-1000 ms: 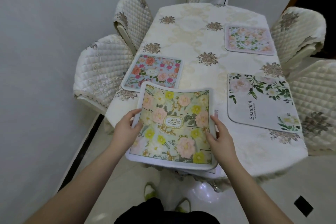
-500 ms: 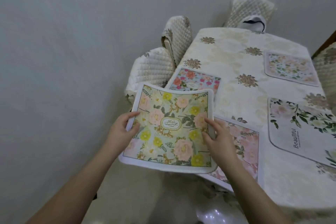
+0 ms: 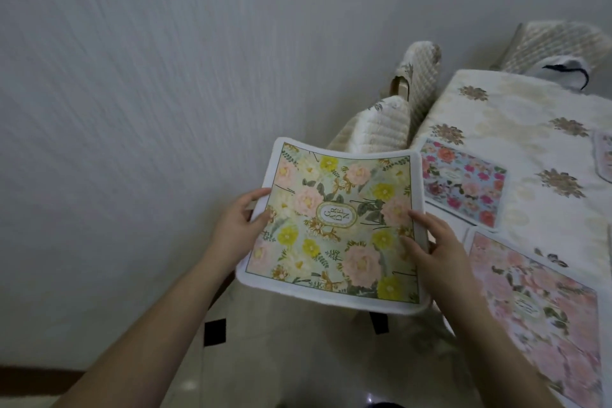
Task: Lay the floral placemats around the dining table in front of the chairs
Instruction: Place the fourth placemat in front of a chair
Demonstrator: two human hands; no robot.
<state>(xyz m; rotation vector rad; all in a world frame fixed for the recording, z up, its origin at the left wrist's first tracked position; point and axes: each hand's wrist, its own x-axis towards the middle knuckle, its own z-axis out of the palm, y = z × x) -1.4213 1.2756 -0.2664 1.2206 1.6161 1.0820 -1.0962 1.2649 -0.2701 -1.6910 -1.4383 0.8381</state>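
Single head cam, tilted down-left; close over table [image 3: 516,129] corner, wall [image 3: 165,76] beside.

Held yellow-and-pink floral placemat [image 3: 334,225]: white oval medallion at centre, dark capitals "GARDEN", stacked in three rows of two letters: GA / RD / EN, running sideways from this view.
Pink floral placemat [image 3: 543,318] on counter, lower right: similar oval medallion with lettering, too blurred to read.
Blue-ground floral placemat [image 3: 463,182] on counter: small pale label at centre, wording too small to make out.
No other legible text, numbers or signs.
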